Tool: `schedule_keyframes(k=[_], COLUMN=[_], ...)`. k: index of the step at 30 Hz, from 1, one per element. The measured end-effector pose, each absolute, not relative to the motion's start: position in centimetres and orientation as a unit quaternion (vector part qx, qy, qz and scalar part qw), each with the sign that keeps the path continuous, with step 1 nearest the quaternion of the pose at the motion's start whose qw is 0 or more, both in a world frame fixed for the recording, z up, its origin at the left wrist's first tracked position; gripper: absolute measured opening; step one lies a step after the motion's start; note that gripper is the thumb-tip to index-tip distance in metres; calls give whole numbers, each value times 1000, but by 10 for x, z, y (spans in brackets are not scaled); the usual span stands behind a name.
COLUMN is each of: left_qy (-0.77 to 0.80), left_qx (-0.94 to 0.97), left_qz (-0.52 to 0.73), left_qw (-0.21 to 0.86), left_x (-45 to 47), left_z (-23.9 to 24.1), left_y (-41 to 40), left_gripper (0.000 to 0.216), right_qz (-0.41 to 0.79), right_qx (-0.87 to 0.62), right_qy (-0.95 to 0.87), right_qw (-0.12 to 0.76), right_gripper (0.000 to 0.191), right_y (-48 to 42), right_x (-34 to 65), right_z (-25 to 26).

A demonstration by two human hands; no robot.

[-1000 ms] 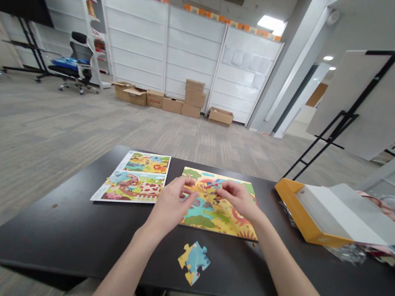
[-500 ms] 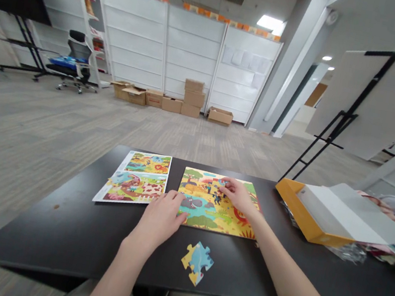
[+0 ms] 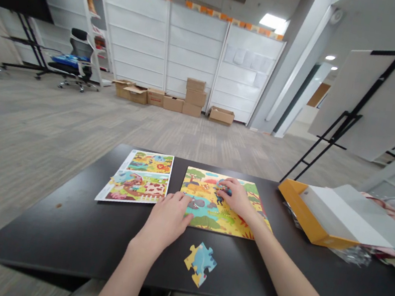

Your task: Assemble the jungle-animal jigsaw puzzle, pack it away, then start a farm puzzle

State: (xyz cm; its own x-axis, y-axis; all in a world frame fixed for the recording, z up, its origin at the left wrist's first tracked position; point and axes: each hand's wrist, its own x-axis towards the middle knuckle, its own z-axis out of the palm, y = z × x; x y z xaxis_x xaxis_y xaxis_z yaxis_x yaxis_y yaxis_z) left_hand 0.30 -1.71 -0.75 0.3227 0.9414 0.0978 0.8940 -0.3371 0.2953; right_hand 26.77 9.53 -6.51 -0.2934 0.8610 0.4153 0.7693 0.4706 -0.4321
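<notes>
Colourful puzzle board (image 3: 209, 213) touched by flat left fingers (image 3: 183, 204) and bent right fingers (image 3: 229, 187)

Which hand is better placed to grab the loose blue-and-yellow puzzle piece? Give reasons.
Probably left: the left hand lies flat at the colourful jigsaw's near corner, close to the loose blue-and-yellow puzzle piece; the right hand is farther, pressing on the jigsaw.

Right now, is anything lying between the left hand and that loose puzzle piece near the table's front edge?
Nothing visible does. The left hand rests at the puzzle's lower left corner. The loose piece lies alone just to the hand's right, with only bare dark table between them.
</notes>
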Motion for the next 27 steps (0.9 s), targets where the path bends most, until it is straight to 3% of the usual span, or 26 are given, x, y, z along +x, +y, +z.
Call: schedule_keyframes(k=[12, 20, 24, 27], left_qy=[555, 453, 419, 419], left_qx=[815, 835, 838, 845], left_qz=[129, 162, 120, 98], left_qw=[102, 266, 329, 318], left_x=[5, 11, 9, 7], left_z=[2, 1, -1, -5], left_y=[-25, -35, -39, -43], left_gripper=[26, 19, 39, 57], right_qz=[43, 50, 29, 15], right_qx=[-476, -481, -499, -501], right_qy=[-837, -829, -806, -791], right_qw=[267, 280, 318, 350], right_gripper=[13, 14, 18, 19], right_y=[83, 82, 78, 75], right_x=[260, 266, 274, 278], right_z=[-56, -50, -37, -28])
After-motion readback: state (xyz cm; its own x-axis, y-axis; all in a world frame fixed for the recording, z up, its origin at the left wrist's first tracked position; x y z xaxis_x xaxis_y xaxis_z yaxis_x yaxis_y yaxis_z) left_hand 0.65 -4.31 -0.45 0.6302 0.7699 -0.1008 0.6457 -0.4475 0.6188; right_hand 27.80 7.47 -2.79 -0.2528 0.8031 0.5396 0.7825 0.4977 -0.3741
